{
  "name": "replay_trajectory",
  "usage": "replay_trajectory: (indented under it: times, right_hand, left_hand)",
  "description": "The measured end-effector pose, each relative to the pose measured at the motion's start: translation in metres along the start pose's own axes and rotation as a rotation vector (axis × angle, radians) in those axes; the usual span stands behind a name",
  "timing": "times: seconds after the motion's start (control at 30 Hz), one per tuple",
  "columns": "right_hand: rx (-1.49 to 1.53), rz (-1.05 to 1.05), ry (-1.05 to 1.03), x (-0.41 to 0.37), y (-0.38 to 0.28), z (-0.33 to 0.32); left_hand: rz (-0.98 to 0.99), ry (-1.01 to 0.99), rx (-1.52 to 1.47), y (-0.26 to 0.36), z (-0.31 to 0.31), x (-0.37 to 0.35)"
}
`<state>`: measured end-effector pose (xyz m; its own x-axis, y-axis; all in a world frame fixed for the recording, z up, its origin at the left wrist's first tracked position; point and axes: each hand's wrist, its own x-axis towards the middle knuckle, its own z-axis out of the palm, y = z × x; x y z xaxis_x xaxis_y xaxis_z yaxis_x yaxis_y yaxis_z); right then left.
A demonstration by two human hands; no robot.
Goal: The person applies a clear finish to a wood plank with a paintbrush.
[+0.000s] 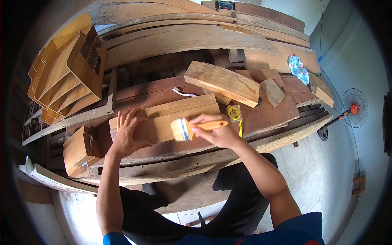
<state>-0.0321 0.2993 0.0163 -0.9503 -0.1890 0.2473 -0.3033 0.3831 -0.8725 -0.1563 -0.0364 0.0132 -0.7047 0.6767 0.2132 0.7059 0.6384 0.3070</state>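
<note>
A light wooden board (163, 123) with a raised strip along its far side lies on the reddish-brown planks in front of me. My left hand (127, 132) rests on the board's left end with its fingers spread. In my right hand (214, 131) is a wide paintbrush (206, 125), gripped by its orange handle. The brush's pale bristles point left over the right half of the board; whether they touch it I cannot tell. A yellow tape measure (233, 113) sits just right of the board, and a toothbrush (183, 93) lies beyond it.
Behind the tape is a thick wood block (221, 81) with a small offcut (272, 92) beside it. A wooden file rack (69, 73) stands at the left, above a wooden box (77, 151). A crumpled blue cloth (298, 70) lies at the right, near a fan (353, 109).
</note>
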Motion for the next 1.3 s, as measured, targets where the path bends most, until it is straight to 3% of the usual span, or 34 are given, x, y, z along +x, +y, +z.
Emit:
replay_trajectory:
  times: [0.1, 0.2, 0.33, 0.47, 0.6, 0.73, 0.83, 0.87, 0.97, 1.0, 1.1, 1.13, 1.23, 1.3]
  right_hand:
    - [0.218, 0.003, 0.223, 0.006, 0.021, 0.005]
    - [0.341, 0.131, 0.191, 0.008, 0.028, 0.006]
    - [0.299, 0.305, -0.080, 0.008, 0.014, -0.019]
    - [0.312, 0.166, 0.250, 0.012, 0.036, -0.009]
    - [0.384, 0.162, -0.106, 0.009, 0.033, -0.011]
    - [0.219, 0.171, 0.117, 0.010, 0.023, -0.008]
    - [0.247, 0.107, -0.059, 0.007, 0.026, -0.006]
    - [0.257, 0.190, -0.198, 0.006, 0.022, -0.009]
    - [0.244, 0.110, -0.074, 0.008, 0.027, -0.010]
    - [0.207, 0.149, 0.061, 0.009, 0.021, -0.009]
    - [0.118, 0.047, 0.110, 0.015, 0.026, 0.000]
    - [0.219, 0.128, -0.028, 0.010, 0.023, 0.000]
    - [0.248, 0.121, -0.162, 0.013, 0.024, 0.005]
    - [0.250, 0.136, 0.010, 0.015, 0.028, 0.010]
  left_hand:
    - [-0.012, -0.070, -0.070, -0.015, 0.002, 0.011]
    - [-0.034, -0.124, -0.139, -0.030, 0.009, 0.020]
    - [-0.089, -0.215, -0.181, -0.035, 0.008, 0.027]
    - [-0.038, -0.213, -0.148, -0.034, 0.011, 0.025]
    - [-0.027, -0.212, -0.090, -0.031, 0.014, 0.019]
    - [-0.015, -0.139, -0.064, -0.024, 0.016, 0.008]
    - [-0.018, -0.048, -0.012, -0.011, 0.004, -0.005]
    - [-0.015, -0.010, -0.020, -0.009, -0.002, -0.009]
    - [-0.079, 0.100, -0.023, -0.019, -0.008, -0.022]
    - [-0.115, 0.139, -0.021, -0.024, -0.009, -0.026]
    - [-0.295, 0.155, -0.037, -0.028, -0.013, -0.033]
    - [-0.331, 0.156, -0.033, -0.027, -0.015, -0.033]
    - [-0.393, 0.204, 0.005, -0.027, -0.012, -0.032]
    - [-0.358, 0.235, -0.016, -0.032, -0.010, -0.032]
